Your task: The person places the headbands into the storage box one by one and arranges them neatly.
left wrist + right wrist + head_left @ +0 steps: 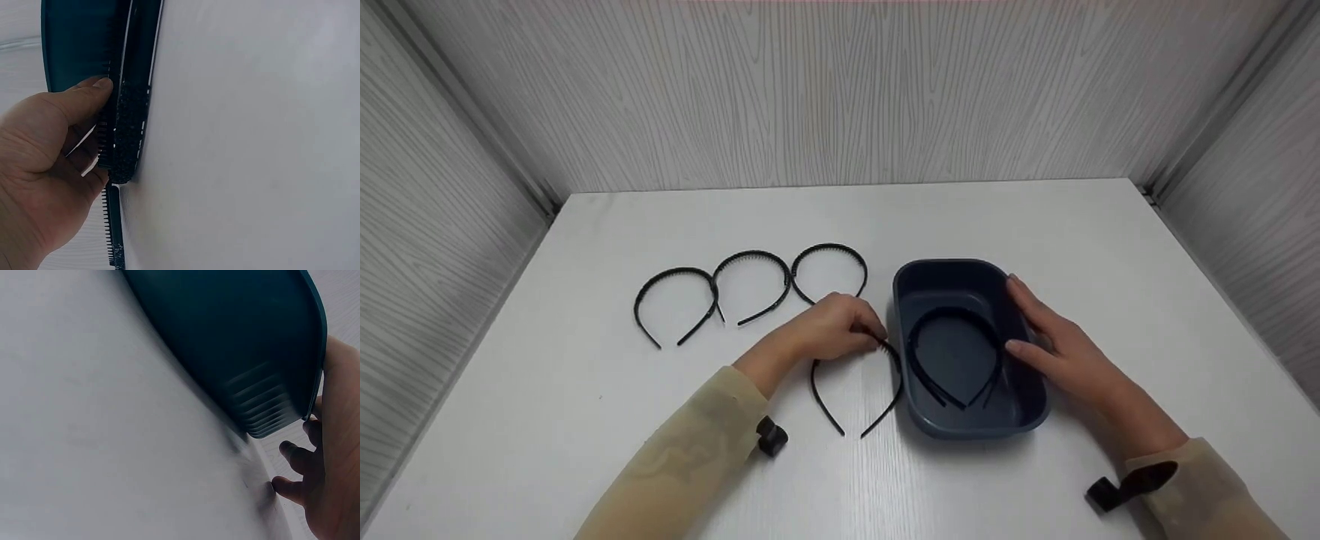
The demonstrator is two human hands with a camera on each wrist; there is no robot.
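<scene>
My left hand [836, 326] pinches the top of a thin black headband [829, 413] just left of the blue plastic bin [979, 433]. In the left wrist view, thumb and fingers grip the toothed inner side of the headband [132, 124], and the bin wall shows behind. The held headband's two ends point towards me. My right hand [1065, 356] holds the bin's right rim, thumb over the edge and fingers along the outside. Inside the bin, black headbands [913, 349] overlap one another on the bottom.
Left of the bin, three black toothed headbands lie in a row: a left one [675, 270], a middle one [751, 253] and a right one [829, 246] partly behind my left hand. The white tabletop [547, 420] meets wood-grain panels [840, 97] at back and sides.
</scene>
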